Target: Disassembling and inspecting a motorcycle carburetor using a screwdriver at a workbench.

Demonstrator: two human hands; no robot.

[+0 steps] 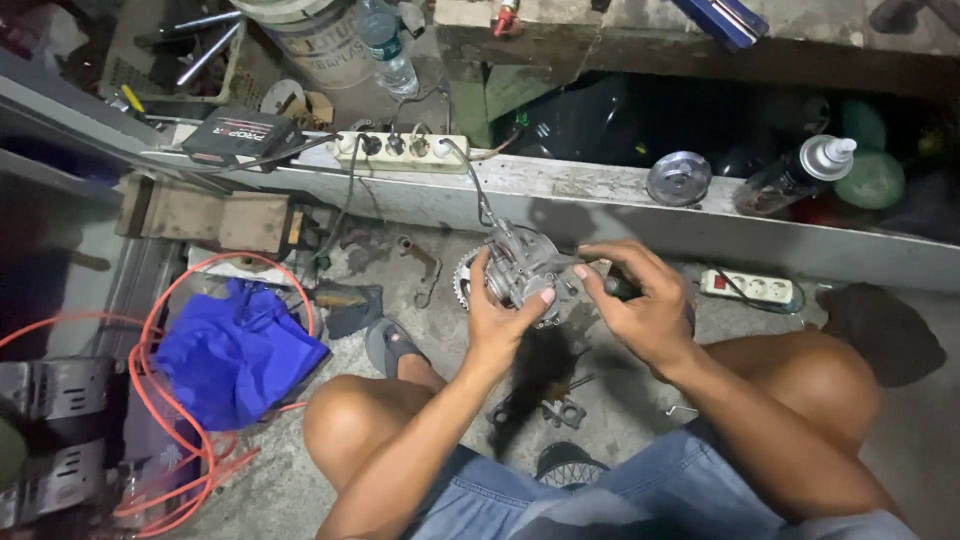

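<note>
the carburetor (pixel 522 268) sits gripped in the left hand (pixel 500 315), fingers curled.

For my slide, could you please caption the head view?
Left hand grips a small metal engine part while right hand applies a dark-handled tool.

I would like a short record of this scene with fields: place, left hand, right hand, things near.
place: concrete floor of a workshop, person crouching
left hand: left hand grips a small metal engine part with a cable on top
right hand: right hand holds a dark-handled tool against the part
things near: blue cloth, orange hose, white power strip, spray bottle
</note>
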